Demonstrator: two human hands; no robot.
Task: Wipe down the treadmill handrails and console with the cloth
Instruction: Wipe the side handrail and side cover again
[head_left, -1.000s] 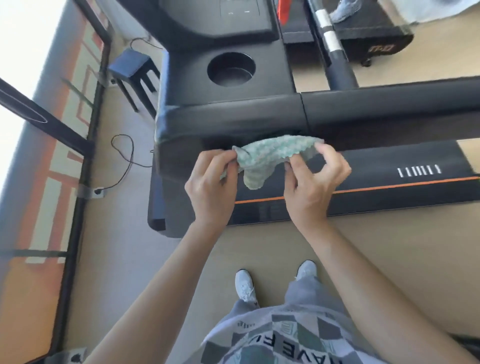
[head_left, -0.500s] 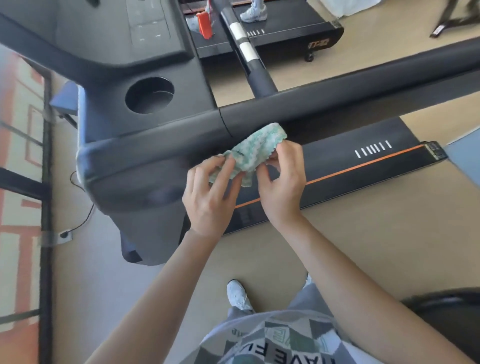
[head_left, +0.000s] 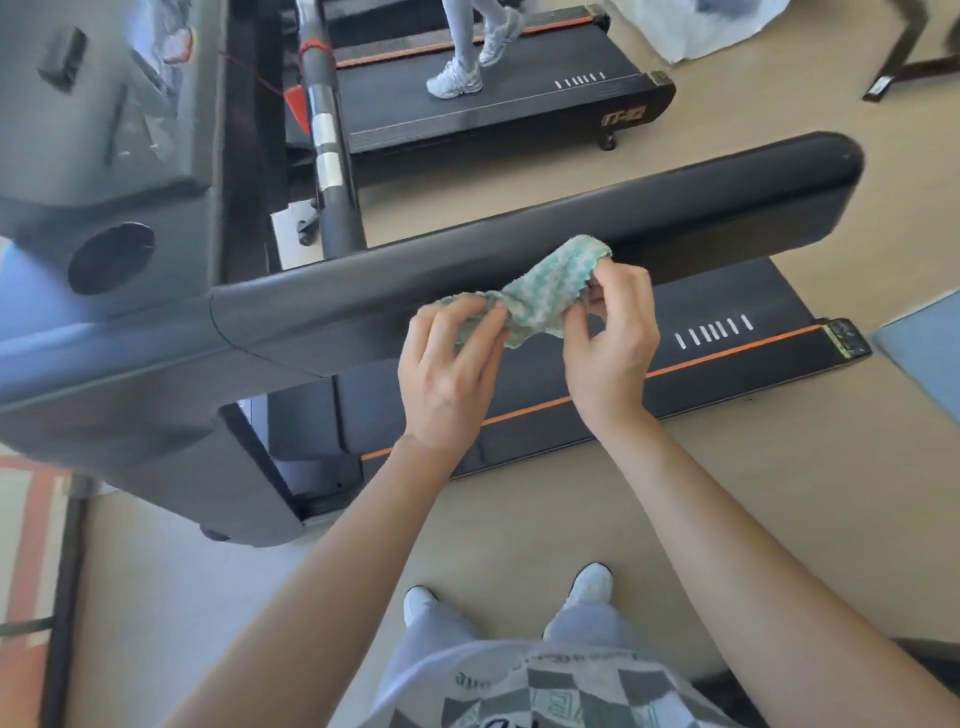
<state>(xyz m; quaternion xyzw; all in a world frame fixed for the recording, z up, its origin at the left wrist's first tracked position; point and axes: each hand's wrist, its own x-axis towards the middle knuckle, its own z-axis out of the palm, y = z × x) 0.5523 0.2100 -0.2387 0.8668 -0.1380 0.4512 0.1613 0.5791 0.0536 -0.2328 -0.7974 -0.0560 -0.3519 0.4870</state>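
Head view: looking down over both forearms at a treadmill seen from its side.
Cloth (head_left: 540, 291): small green-and-white rag, bunched and half folded, held up between two hands just in front of the near handrail; far end seems to brush the rail's near face, contact not certain.
Left hand (head_left: 447, 374): fingers curled, pinching the cloth's left end between thumb and fingertips.
Right hand (head_left: 608, 343): thumb and forefinger pinching the cloth's right edge, other fingers loosely bent.
Handling: probably very light, soft and floppy; textured weave likely grips well, not slippery, nothing to break. Sags wherever unsupported.
Where to hold: best gathered into a flat pad in one palm, fingers spread over the back, so a broad face meets the rail; a corner pinch would only drag a loose tail.
Handrail (head_left: 649, 208): long, padded, dark, running from the console at left out to a rounded end at far right; smooth, so the pad should slide easily.
Console (head_left: 104, 156): left, blurred, with a round cup holder (head_left: 111, 257) below it.
Belt deck (head_left: 727, 312): beneath the rail, orange stripe along the near edge.
Far side: second treadmill (head_left: 493, 98) with another person's legs and white shoes walking on it.
Near: beige floor, own white shoes.
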